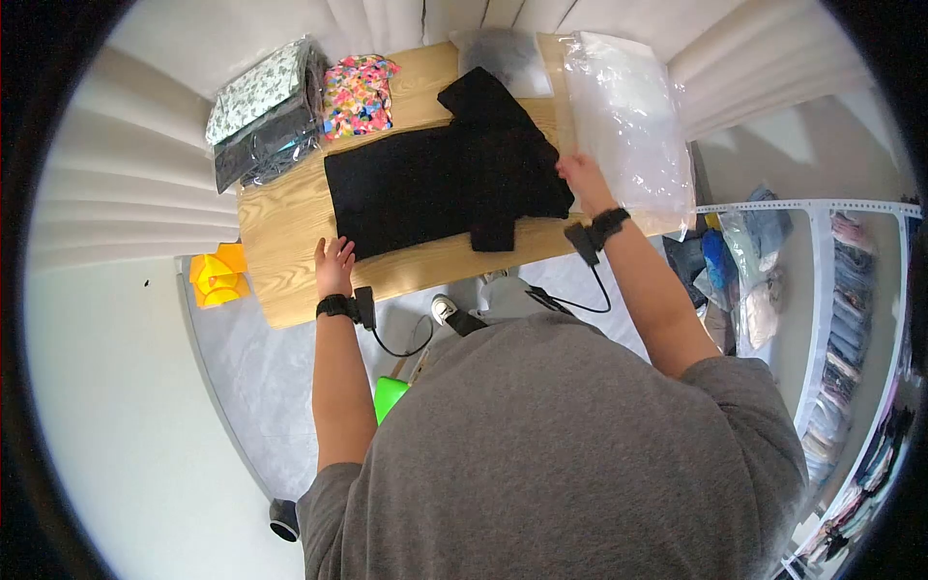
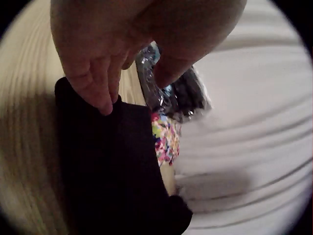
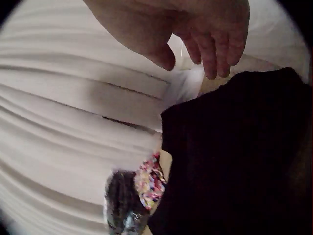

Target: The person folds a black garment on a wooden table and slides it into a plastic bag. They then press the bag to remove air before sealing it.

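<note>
A black garment [image 1: 401,184] lies spread on the wooden table, one sleeve pointing to the back and a short end hanging toward the front edge. The left hand [image 1: 334,266] is at its near left corner; in the left wrist view the fingertips of that hand [image 2: 117,63] touch the edge of the black cloth [image 2: 107,161], thumb apart. At the garment's right end is the right hand [image 1: 585,182]. Seen from the right wrist, this hand [image 3: 195,36] has its fingers loosely extended just above the edge of the black cloth [image 3: 230,147], holding nothing.
Bagged folded clothes [image 1: 261,106] and a colourful floral cloth [image 1: 360,95] lie at the back left. Clear plastic packages [image 1: 628,126] cover the table's right end, another [image 1: 503,63] the back. Shelves of clothes [image 1: 846,309] stand right; a yellow object [image 1: 219,275] is left of the table.
</note>
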